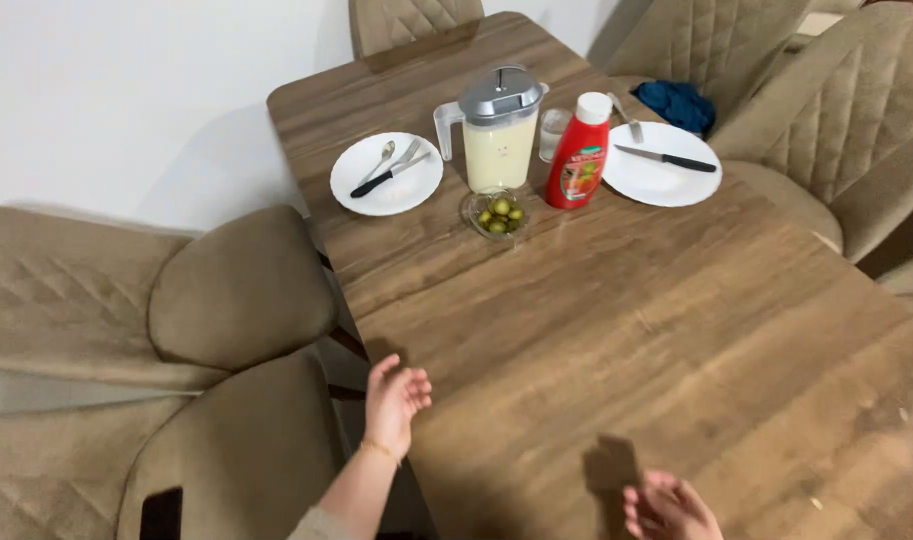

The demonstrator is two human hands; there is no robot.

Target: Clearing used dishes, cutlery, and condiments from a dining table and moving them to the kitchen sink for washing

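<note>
- Two bare hands hang at the near edge of a wooden bench (617,330), both empty.
- Left hand (392,400) is just off the bench's near left corner, its grip loosely open, fingers spread and slightly curled, holding nothing.
- Right hand (669,508) is low over the near bench top at the picture's bottom edge; its grip looks loosely curled with nothing in it, partly cut off.
- Nearest things lie well apart from both hands, at the far end of the bench.
- Small glass bowl of green olives (498,215) stands closest, in front of a lidded pitcher of pale liquid (497,135).
- Red squeeze bottle (578,155) stands just right of the bowl, with a glass (553,132) behind it.
- Left white plate (387,175) carries cutlery; right white plate (662,165) carries a knife.
- Beige padded chairs (227,300) surround the bench.
</note>
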